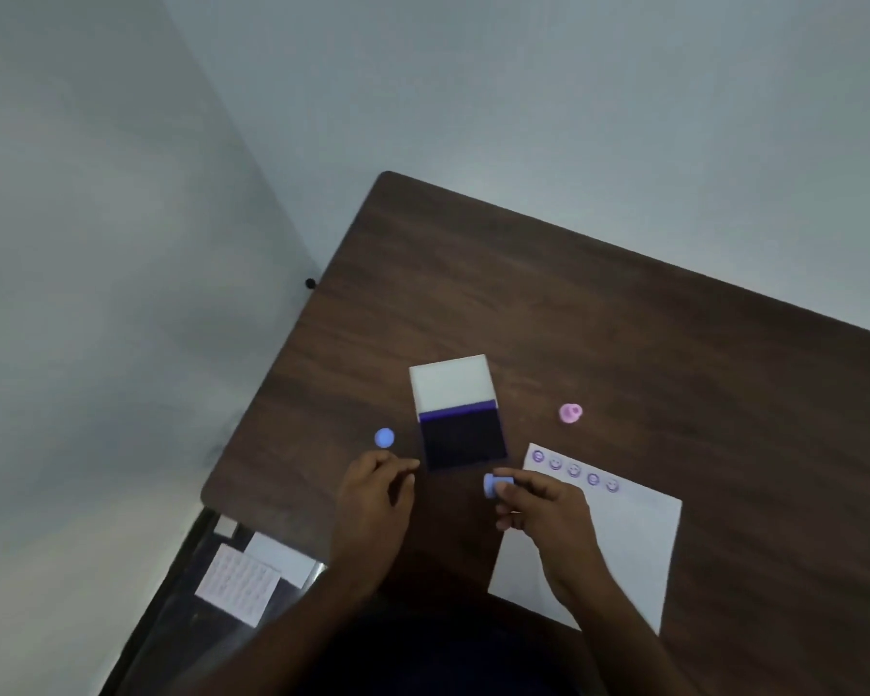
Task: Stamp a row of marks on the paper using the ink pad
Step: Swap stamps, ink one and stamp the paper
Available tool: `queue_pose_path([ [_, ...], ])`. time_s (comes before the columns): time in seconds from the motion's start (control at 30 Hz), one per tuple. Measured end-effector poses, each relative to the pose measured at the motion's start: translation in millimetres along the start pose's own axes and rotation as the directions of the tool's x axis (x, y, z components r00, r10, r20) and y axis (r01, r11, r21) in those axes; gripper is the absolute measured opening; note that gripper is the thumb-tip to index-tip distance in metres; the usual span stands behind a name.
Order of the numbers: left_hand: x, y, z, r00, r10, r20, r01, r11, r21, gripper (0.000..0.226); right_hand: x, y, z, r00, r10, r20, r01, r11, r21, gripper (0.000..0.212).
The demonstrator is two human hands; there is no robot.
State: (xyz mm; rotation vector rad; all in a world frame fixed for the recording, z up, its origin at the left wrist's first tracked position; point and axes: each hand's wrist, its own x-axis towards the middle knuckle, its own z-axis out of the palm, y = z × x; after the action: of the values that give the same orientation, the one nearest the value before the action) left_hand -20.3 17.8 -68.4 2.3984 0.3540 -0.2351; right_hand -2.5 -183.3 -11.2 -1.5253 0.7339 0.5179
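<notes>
Paper [624, 540] lies at the near right of the worktop [573, 303], five purple marks in a row along its far edge. Just left of it sits the ink pad [463, 439], lid up. The right hand [543, 504] pinches a small blue stamp [496, 484] between pad and paper; its face seems turned sideways, though blur makes that uncertain. The left hand [378, 489] rests by the pad, fingers loosely curled, holding nothing. To do well: press flat on the ink, then land beside the last mark, keeping the line.
</notes>
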Motion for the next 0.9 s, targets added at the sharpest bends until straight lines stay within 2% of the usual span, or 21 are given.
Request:
queue_pose_path([
  [0.1,5.7,-6.6,-7.7,0.995,-0.064,-0.079,0.062,0.998,-0.021,0.02,6.4,-3.1,12.6,0.999,0.005,0.049,-0.004,0.999,-0.033,0.012],
  [0.2,16.0,-14.0,-12.8,0.987,-0.062,-0.148,0.059,0.998,-0.023,0.025,12.6,-6.0,22.4,0.995,0.021,0.102,-0.018,0.999,-0.031,0.016],
  [0.33,29.8,-21.5,-14.4,0.982,-0.113,-0.154,0.1,0.991,-0.091,0.027,19.7,-8.5,33.6,0.989,0.039,0.141,-0.038,0.999,-0.009,0.017],
  [0.6,43.3,-25.6,-11.7,0.987,-0.128,-0.094,0.134,0.989,0.055,0.045,28.0,-16.4,44.4,0.983,0.071,0.17,-0.079,0.996,0.037,0.012],
  [0.73,46.4,-28.6,-8.9,0.992,-0.09,-0.091,0.1,0.989,0.113,0.042,30.9,-15.5,46.2,0.979,0.092,0.179,-0.101,0.994,0.042,0.012],
  [0.8,46.8,-26.9,-9.4,0.991,-0.105,-0.087,0.109,0.993,0.041,0.038,31.8,-14.7,46.8,0.978,0.101,0.184,-0.11,0.993,0.039,0.014],
  [0.9,41.8,-18.3,-15.7,0.986,-0.165,-0.025,0.159,0.974,-0.161,0.037,33.0,-14.2,47.3,0.977,0.106,0.186,-0.115,0.992,0.042,0.018],
])
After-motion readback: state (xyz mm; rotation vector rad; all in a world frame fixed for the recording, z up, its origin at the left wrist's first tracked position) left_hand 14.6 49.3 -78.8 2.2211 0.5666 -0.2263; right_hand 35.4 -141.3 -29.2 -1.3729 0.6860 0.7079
